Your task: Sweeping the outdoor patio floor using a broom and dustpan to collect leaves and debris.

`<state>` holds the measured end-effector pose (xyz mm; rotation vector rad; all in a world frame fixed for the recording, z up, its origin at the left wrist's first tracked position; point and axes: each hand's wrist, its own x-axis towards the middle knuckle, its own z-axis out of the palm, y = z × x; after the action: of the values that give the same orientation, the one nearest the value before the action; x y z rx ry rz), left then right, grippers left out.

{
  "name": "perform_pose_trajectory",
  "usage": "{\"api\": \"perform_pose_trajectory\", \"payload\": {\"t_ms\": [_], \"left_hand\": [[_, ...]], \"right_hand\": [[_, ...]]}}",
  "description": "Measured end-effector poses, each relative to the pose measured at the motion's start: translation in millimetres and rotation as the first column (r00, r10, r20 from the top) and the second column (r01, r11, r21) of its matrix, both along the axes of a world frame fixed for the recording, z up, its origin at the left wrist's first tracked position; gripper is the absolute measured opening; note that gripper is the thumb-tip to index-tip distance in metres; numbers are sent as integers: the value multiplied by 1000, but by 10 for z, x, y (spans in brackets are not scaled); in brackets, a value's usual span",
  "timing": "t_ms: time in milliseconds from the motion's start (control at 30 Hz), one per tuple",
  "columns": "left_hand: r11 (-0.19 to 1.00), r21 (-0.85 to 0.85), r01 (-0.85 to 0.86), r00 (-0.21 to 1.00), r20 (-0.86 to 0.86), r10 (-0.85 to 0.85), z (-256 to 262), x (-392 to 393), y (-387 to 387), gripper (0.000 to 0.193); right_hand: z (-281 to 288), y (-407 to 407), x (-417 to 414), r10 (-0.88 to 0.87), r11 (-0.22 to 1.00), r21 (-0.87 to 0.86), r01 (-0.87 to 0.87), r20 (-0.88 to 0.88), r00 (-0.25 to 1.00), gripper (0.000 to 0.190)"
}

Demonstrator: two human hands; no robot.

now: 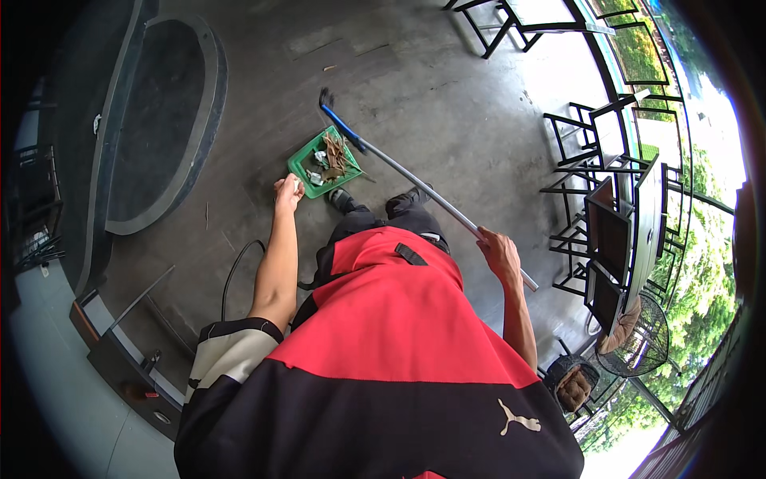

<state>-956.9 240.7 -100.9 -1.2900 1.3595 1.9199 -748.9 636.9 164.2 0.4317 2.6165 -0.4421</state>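
My right hand [501, 254] is wrapped around the upper part of a grey metal broom pole [428, 184]. The pole slants away to a blue broom head [342, 124] with dark bristles, just past a green plastic dustpan [294, 166]. Dry sticks and brown leaves [336, 154] lie in the dustpan with crumpled silvery scraps [315, 177]. My left hand [289, 191] is closed above the dustpan's near left corner. A small pale thing [297, 184] shows at its fingers; the rest is hidden, and I cannot tell what it is.
My shoes [342, 200] stand close behind the dustpan. Black-framed chairs [568, 141] and a long table [646, 221] line the right side. A curved raised edge [212, 114] bounds the left floor. A wire-mesh chair [637, 341] is at lower right; a dark cable [226, 287] loops by my left arm.
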Motion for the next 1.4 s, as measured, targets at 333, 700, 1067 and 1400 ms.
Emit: {"api": "perform_pose_trajectory", "payload": {"t_ms": [333,700,1067,1400], "left_hand": [[982,107,-154,987,-31,158,289,158,-453,9],[976,66,-208,977,-39,211,823,137,-721,15],[957,-51,-285,957,28,287,1195,-378,-920,19],[999,39,-12,1000,-15,13,799,-1262,-1732,11]], "right_hand": [[-576,154,-644,-128,956,-269,118,-20,992,25],[-2235,-17,-2820,-229,847,-447,286,179,957,29],[-2616,87,-2813,-210,884,-329,331,353,912,36],[-2127,-750,-1118,-337,922,-161,352,115,935,33]]}}
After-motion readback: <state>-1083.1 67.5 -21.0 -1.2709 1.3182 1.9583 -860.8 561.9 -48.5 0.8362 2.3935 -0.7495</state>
